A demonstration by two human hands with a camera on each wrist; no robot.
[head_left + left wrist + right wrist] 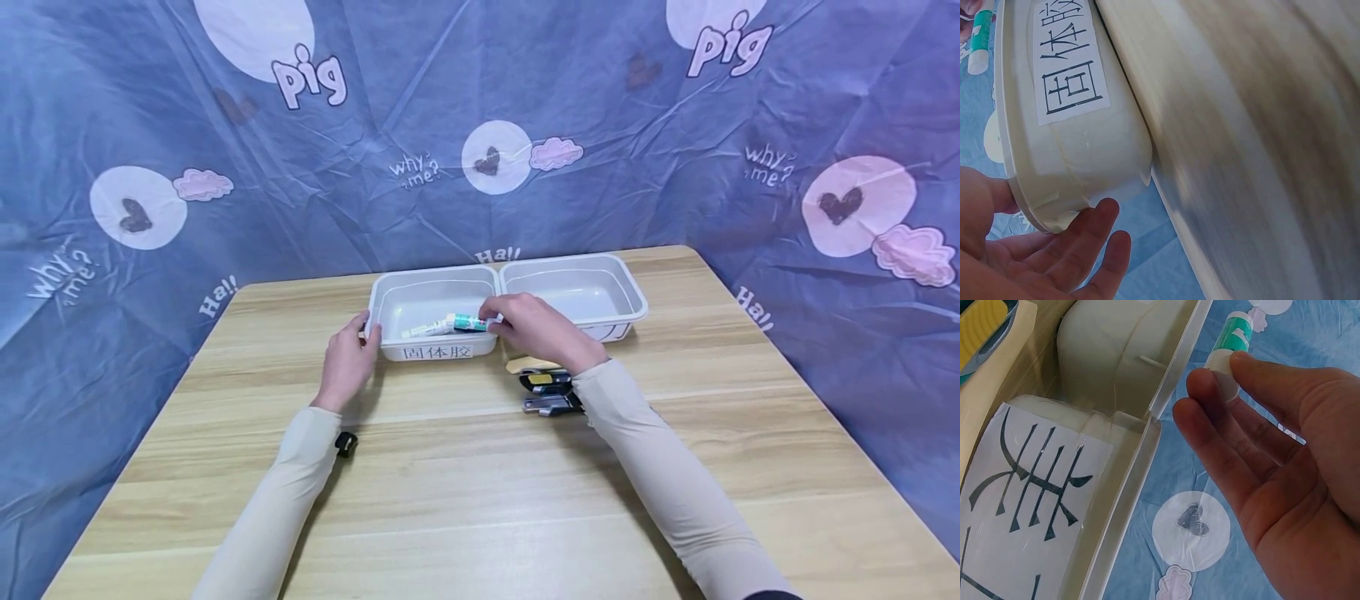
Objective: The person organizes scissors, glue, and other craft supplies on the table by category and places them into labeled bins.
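At the left end of a white plastic bin [388, 353] with a printed label, my left hand [348, 365] holds the rim. The left wrist view shows the thumb over the rim and the fingers of that hand [1054, 262] against the outer wall. My right hand [536, 327] pinches a green-and-white glue stick [468, 322] above the same bin. Thumb and fingertips grip its white end in the right wrist view, the green barrel [1235, 332] pointing away. A whitish glue stick [427, 329] lies inside the bin, near the front wall.
A second white bin [633, 304] adjoins on the right, with its own label [1029, 487]. In front of it lie utility knives [546, 380], partly hidden by my right forearm, beside a yellowish flat piece [528, 364]. A blue printed cloth [405, 100] hangs behind the wooden table [450, 500].
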